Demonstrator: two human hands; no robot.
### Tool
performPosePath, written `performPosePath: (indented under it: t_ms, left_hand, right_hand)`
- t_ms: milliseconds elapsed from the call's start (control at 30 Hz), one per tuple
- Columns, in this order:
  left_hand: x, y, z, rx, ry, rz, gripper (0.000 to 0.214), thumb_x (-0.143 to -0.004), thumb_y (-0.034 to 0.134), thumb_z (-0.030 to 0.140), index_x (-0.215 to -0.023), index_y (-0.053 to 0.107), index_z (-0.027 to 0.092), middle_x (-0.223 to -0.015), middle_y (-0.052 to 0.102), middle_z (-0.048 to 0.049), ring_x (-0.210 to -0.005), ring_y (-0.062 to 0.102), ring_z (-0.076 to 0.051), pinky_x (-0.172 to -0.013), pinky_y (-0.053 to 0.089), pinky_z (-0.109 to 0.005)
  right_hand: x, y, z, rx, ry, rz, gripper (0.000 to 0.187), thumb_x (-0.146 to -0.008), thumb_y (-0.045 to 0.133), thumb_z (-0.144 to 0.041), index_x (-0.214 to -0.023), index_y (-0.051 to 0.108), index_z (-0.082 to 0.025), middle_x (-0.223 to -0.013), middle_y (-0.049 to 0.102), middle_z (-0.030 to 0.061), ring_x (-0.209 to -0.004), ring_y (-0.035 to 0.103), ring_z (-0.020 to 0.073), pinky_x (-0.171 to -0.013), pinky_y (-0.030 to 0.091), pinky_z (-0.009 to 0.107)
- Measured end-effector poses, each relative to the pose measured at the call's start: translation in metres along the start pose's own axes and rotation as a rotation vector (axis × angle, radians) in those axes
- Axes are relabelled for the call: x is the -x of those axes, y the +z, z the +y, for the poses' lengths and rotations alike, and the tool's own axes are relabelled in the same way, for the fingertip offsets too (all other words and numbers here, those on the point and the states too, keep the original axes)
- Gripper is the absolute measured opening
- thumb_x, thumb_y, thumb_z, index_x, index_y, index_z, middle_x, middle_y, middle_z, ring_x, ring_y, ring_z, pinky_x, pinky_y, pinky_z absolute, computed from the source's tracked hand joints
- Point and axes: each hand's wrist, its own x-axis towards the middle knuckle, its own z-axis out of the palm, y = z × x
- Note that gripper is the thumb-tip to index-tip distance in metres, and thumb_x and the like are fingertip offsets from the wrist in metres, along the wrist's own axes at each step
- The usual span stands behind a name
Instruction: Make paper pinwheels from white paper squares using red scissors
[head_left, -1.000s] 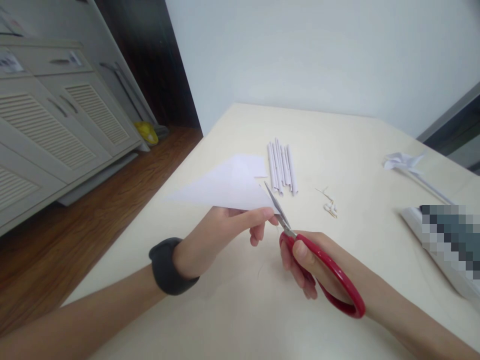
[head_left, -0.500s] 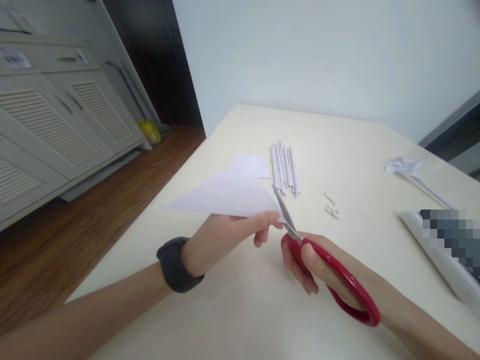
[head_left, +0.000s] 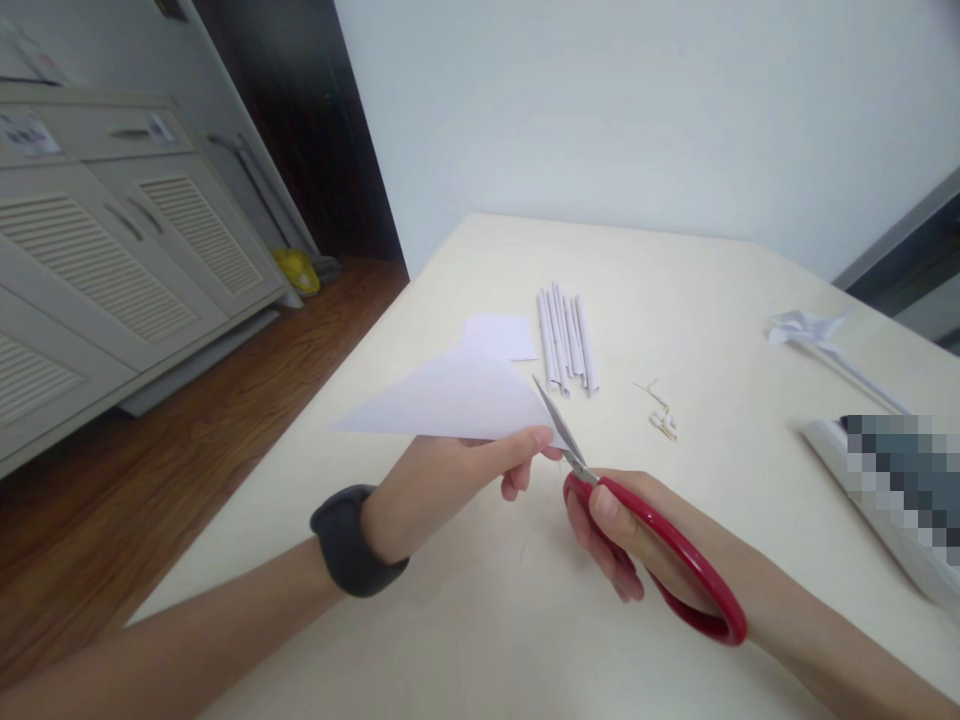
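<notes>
Left fingers [head_left: 513, 484] pinch the white paper [head_left: 457, 395], which spreads beyond them; right fingers [head_left: 592, 541] hold the red scissors [head_left: 637, 506], blades [head_left: 556, 416] near the left thumb [head_left: 517, 446]; a slip so close could nick that thumb.

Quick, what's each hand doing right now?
Left hand: closed, pinching the white paper near its right corner.
Right hand: closed around the red-handled scissors, blades at that corner.

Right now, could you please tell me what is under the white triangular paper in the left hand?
Below the near edge of the paper, part of the left hand shows. Past its far edge, a white sheet lies on the table; anything else beneath is hidden.
</notes>
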Motion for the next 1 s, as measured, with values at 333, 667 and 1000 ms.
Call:
performPosePath:
  t_ms: [333,667,1000]
  left_hand:
    - [0.0003,0.0015,-0.0009,0.059,-0.012,0.013,0.04,-0.081,0.052,0.04,-0.046,0.049,0.021,-0.055,0.057,0.0036,-0.073,0.058,-0.017,-0.083,0.039,-0.027]
    - [-0.0007,0.0014,-0.002,0.121,0.039,0.018,0.044,-0.083,0.051,0.039,-0.044,0.044,0.02,-0.055,0.054,0.0011,-0.08,0.058,-0.019,-0.085,0.039,-0.029]
    - [0.0015,0.0043,-0.0015,0.128,0.019,0.002,0.045,-0.081,0.051,0.04,-0.042,0.044,0.019,-0.06,0.058,0.0,-0.079,0.057,-0.018,-0.087,0.04,-0.029]
  right_hand:
    - [-0.003,0.0032,0.0034,-0.033,-0.007,-0.005,0.04,-0.088,0.039,-0.049,-0.063,0.043,-0.018,-0.048,0.047,-0.005,-0.043,0.043,0.0086,-0.051,0.035,0.022]
    - [-0.0046,0.0052,0.0042,-0.024,0.021,0.01,0.044,-0.087,0.038,-0.053,-0.06,0.039,-0.018,-0.046,0.045,-0.0051,-0.04,0.042,0.0073,-0.047,0.033,0.021]
    - [-0.0009,0.0036,-0.0041,-0.054,0.058,0.019,0.043,-0.086,0.04,-0.052,-0.061,0.041,-0.017,-0.047,0.045,-0.0053,-0.042,0.042,0.0073,-0.049,0.033,0.021]
